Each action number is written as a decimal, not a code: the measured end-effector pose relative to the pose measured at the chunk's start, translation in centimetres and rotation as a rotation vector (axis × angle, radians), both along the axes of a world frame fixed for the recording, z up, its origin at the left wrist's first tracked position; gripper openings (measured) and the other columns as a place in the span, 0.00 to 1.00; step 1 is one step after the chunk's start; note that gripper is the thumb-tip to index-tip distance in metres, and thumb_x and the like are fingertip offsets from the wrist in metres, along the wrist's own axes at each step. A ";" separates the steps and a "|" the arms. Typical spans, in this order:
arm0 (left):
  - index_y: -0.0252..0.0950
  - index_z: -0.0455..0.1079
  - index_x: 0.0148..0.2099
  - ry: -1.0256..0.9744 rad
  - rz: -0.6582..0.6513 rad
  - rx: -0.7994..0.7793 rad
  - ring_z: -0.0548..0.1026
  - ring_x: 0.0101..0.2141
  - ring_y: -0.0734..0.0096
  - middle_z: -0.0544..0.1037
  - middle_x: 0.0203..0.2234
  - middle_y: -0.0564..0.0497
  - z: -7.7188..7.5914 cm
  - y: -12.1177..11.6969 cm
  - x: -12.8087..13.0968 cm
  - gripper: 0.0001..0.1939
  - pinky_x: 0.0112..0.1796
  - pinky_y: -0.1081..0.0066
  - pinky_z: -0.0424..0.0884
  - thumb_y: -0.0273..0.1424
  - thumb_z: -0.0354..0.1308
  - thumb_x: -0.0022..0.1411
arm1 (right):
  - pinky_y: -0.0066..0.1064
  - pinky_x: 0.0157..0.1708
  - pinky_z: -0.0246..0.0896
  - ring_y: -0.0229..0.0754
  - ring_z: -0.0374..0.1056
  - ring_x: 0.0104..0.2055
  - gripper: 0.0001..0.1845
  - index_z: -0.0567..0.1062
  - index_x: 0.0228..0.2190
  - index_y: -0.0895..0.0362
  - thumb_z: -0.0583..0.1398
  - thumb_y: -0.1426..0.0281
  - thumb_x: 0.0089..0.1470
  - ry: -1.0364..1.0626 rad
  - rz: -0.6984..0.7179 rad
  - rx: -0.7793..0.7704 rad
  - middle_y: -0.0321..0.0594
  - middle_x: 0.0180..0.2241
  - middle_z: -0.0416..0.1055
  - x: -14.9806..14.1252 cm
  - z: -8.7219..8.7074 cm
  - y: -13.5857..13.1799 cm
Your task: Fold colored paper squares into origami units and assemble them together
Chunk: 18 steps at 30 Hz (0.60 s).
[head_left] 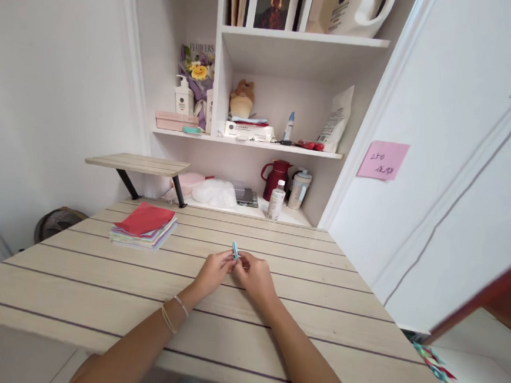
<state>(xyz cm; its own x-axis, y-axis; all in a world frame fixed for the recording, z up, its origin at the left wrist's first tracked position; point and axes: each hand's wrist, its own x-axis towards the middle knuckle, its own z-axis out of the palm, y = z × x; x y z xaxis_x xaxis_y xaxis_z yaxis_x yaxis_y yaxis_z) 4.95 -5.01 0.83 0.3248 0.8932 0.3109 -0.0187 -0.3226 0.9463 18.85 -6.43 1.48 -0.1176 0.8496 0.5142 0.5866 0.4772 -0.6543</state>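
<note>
A small, narrow piece of folded light-blue paper [235,249] stands up between my fingertips over the middle of the table. My left hand [214,270] pinches it from the left side, and two thin bracelets circle that wrist. From the right, my right hand [255,274] grips the same piece with thumb and fingers closed. Both hands meet at its lower end, which the fingers partly hide. Farther left lies a stack of coloured paper sheets [144,225], a red sheet on top.
A small raised shelf [138,163] on black legs stands at the table's back left. Behind the slatted table [316,314] are a white bottle [276,200], a red jug [276,180] and a patterned cup [299,190]. A colourful paper chain [446,378] hangs beyond the right edge.
</note>
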 end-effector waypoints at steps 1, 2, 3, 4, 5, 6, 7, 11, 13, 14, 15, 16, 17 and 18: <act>0.35 0.69 0.45 0.011 -0.004 0.014 0.74 0.38 0.64 0.76 0.39 0.45 0.0 0.0 0.0 0.17 0.41 0.64 0.70 0.34 0.55 0.53 | 0.27 0.31 0.61 0.41 0.70 0.27 0.15 0.73 0.38 0.53 0.53 0.71 0.48 0.002 0.000 -0.003 0.38 0.28 0.75 0.0 0.0 0.0; 0.35 0.69 0.45 0.024 -0.004 0.023 0.74 0.38 0.65 0.76 0.39 0.45 0.0 0.0 -0.1 0.17 0.41 0.65 0.70 0.33 0.54 0.53 | 0.28 0.31 0.61 0.41 0.70 0.27 0.15 0.74 0.38 0.54 0.53 0.71 0.48 0.001 -0.005 -0.007 0.39 0.27 0.75 0.0 0.0 0.1; 0.35 0.69 0.45 0.036 -0.001 0.030 0.74 0.38 0.65 0.76 0.39 0.45 0.0 0.0 -0.1 0.17 0.41 0.65 0.70 0.33 0.54 0.53 | 0.28 0.31 0.61 0.41 0.70 0.27 0.15 0.74 0.38 0.54 0.53 0.71 0.48 -0.001 -0.013 -0.013 0.39 0.27 0.75 0.0 -0.1 0.1; 0.35 0.69 0.46 0.047 0.003 0.036 0.74 0.37 0.65 0.76 0.39 0.45 0.0 0.0 -0.1 0.17 0.41 0.64 0.70 0.33 0.54 0.54 | 0.28 0.31 0.61 0.41 0.70 0.27 0.15 0.74 0.38 0.54 0.53 0.70 0.48 -0.002 -0.021 -0.019 0.39 0.27 0.75 0.0 -0.1 0.2; 0.34 0.69 0.46 0.056 0.006 0.042 0.74 0.37 0.65 0.76 0.39 0.45 0.0 0.0 -0.1 0.17 0.41 0.64 0.70 0.33 0.54 0.54 | 0.28 0.31 0.61 0.41 0.70 0.27 0.15 0.74 0.39 0.54 0.53 0.70 0.49 -0.006 -0.028 -0.024 0.39 0.27 0.75 0.0 -0.1 0.2; 0.34 0.69 0.46 0.063 0.008 0.046 0.74 0.37 0.65 0.76 0.38 0.45 0.0 -0.1 -0.1 0.17 0.41 0.64 0.70 0.33 0.53 0.54 | 0.28 0.31 0.61 0.41 0.70 0.27 0.15 0.74 0.39 0.53 0.53 0.70 0.48 -0.010 -0.035 -0.027 0.39 0.27 0.76 0.0 -0.1 0.2; 0.34 0.69 0.46 0.069 0.011 0.050 0.74 0.37 0.64 0.76 0.38 0.45 0.0 -0.1 -0.1 0.17 0.41 0.63 0.70 0.33 0.53 0.54 | 0.28 0.31 0.61 0.41 0.70 0.27 0.15 0.74 0.39 0.53 0.53 0.70 0.48 -0.013 -0.043 -0.029 0.39 0.27 0.76 0.0 -0.1 0.2; 0.35 0.69 0.45 0.082 0.046 0.061 0.74 0.36 0.64 0.76 0.37 0.45 0.1 -0.2 0.0 0.17 0.40 0.63 0.70 0.34 0.55 0.52 | 0.28 0.31 0.60 0.42 0.70 0.28 0.14 0.74 0.36 0.53 0.54 0.70 0.47 -0.015 -0.097 -0.039 0.39 0.26 0.75 0.0 0.0 0.1; 0.35 0.69 0.45 0.094 0.108 0.058 0.75 0.33 0.65 0.76 0.37 0.44 0.0 -0.1 -0.1 0.18 0.37 0.65 0.71 0.34 0.57 0.50 | 0.28 0.30 0.59 0.42 0.70 0.28 0.13 0.75 0.34 0.53 0.54 0.71 0.46 0.022 -0.114 -0.052 0.38 0.25 0.75 0.0 0.2 0.0; 0.34 0.68 0.46 0.096 0.153 0.057 0.75 0.32 0.66 0.75 0.38 0.44 0.0 0.1 -0.2 0.20 0.35 0.66 0.71 0.34 0.59 0.49 | 0.27 0.30 0.60 0.41 0.70 0.28 0.12 0.75 0.33 0.53 0.54 0.71 0.45 0.060 -0.108 -0.063 0.37 0.25 0.75 0.0 0.2 0.0; 0.35 0.66 0.47 0.091 0.199 0.057 0.75 0.30 0.67 0.75 0.38 0.43 0.0 0.2 -0.3 0.23 0.34 0.67 0.72 0.33 0.61 0.46 | 0.27 0.29 0.60 0.41 0.70 0.27 0.11 0.74 0.32 0.54 0.54 0.71 0.45 0.109 -0.091 -0.079 0.37 0.25 0.75 0.0 0.2 0.0; 0.35 0.66 0.48 0.079 0.234 0.056 0.75 0.30 0.69 0.75 0.39 0.43 0.0 0.4 -0.4 0.26 0.33 0.68 0.71 0.32 0.62 0.44 | 0.27 0.28 0.60 0.40 0.69 0.26 0.10 0.74 0.30 0.54 0.54 0.70 0.45 0.164 -0.068 -0.099 0.37 0.24 0.75 0.0 0.2 0.1; 0.35 0.65 0.48 0.064 0.247 0.052 0.75 0.29 0.70 0.74 0.39 0.43 0.0 0.5 -0.6 0.27 0.32 0.70 0.71 0.32 0.63 0.43 | 0.27 0.26 0.60 0.39 0.69 0.25 0.10 0.74 0.29 0.56 0.54 0.69 0.44 0.218 -0.042 -0.126 0.36 0.23 0.74 0.0 0.2 0.2; 0.34 0.66 0.46 0.048 0.239 0.040 0.74 0.29 0.71 0.74 0.39 0.44 0.1 0.7 -0.7 0.26 0.31 0.71 0.71 0.32 0.64 0.42 | 0.26 0.25 0.61 0.39 0.68 0.23 0.09 0.73 0.28 0.57 0.54 0.69 0.44 0.267 -0.016 -0.156 0.36 0.21 0.74 0.1 0.1 0.4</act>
<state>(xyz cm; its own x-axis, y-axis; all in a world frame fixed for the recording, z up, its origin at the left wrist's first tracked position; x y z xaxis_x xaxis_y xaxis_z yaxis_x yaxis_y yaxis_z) 4.25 -4.34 0.92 0.1213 0.9337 0.3369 0.1075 -0.3498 0.9306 18.97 -6.01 1.57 0.0186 0.9213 0.3883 0.3908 0.3508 -0.8510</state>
